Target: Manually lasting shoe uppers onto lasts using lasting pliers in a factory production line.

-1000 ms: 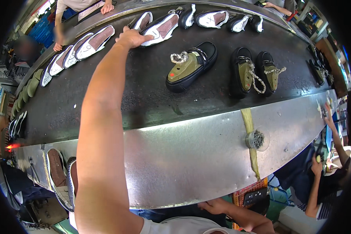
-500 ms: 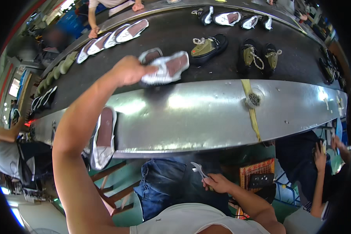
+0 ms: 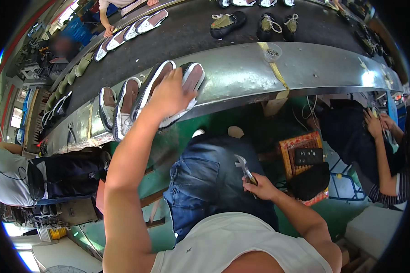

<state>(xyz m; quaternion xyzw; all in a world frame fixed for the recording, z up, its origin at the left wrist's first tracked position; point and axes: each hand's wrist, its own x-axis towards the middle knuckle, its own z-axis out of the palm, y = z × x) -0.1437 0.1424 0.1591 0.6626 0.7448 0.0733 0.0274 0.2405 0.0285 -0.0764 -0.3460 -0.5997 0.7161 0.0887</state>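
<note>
Along the near metal ledge stands a row of unfinished shoes (image 3: 127,100) with brown insoles and white upper edges. My left hand (image 3: 171,93) is over the two rightmost ones, closed on the end shoe (image 3: 193,76), its thumb across the white part. The neighbouring shoe (image 3: 156,77) lies right beside that hand, partly hidden by it. Above my lap, my right hand (image 3: 263,187) grips a pair of metal pincers (image 3: 245,168) by the handles, jaws pointing up and away.
Olive and black laced shoes (image 3: 228,23) stand on the dark bench top (image 3: 177,41). A small clear tub (image 3: 272,52) sits by a yellow strap (image 3: 278,75) on the metal ledge (image 3: 323,63). Pliers (image 3: 71,132) lie at left. Co-workers are across and to both sides.
My left hand has brought the shoes it was carrying from the dark bench top to the near ledge, beside other shoes. The view has shifted; the right hand still holds the pincers.
</note>
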